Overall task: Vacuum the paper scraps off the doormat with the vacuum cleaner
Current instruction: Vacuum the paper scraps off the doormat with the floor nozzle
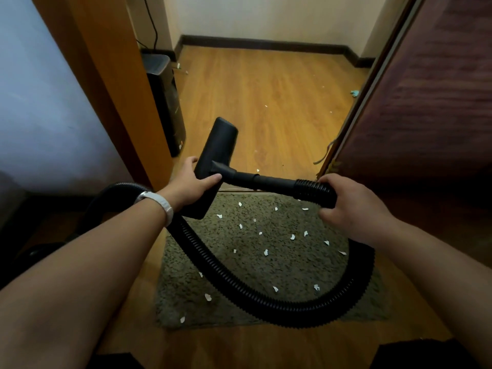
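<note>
Holding the nozzle [217, 155] in your left hand [190, 186] and the hose [314, 189] cuff in your right hand [348, 206], you kept both above the doormat [266, 265]. The sagging hose loop risked dragging scraps [266, 252] off the mat.

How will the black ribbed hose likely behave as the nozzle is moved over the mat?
The hose probably flexes easily: it already curves in a loose loop across the doormat. It may drag and scatter paper scraps it lies among. Its ribs likely give the right hand grip.
</note>
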### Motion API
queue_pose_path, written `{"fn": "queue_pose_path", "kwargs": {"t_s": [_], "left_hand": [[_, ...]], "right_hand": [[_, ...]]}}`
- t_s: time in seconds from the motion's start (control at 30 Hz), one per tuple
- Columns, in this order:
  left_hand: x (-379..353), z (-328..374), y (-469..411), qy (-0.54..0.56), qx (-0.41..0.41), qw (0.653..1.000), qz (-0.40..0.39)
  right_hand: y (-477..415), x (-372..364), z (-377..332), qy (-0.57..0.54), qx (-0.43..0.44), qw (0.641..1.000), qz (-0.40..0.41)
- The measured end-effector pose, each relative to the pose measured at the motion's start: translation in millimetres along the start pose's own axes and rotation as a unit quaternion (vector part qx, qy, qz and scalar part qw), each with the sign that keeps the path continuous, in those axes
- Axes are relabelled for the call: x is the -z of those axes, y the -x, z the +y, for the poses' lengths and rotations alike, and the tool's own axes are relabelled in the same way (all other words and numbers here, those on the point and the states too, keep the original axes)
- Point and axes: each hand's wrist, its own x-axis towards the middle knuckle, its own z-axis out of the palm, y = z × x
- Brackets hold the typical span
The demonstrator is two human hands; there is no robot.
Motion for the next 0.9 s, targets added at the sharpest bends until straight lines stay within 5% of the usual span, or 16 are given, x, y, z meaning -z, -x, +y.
{"fn": "queue_pose_path", "kwargs": {"t_s": [0.23, 0.47, 0.9], "left_hand": [[-18, -4, 4, 0.076, 0.045, 0.996, -0.025], [-35, 13, 10, 0.164, 0.070, 0.983, -0.052], [-48, 13, 13, 0.165, 0.046, 0.985, -0.030]], "right_hand": [[-6, -20, 3, -0.077, -0.115, 0.984, -0.108], [-1, -44, -6, -0.038, -0.096, 0.976, -0.193], [-11, -71, 1, -0.014, -0.083, 0.994, -0.072]]}}
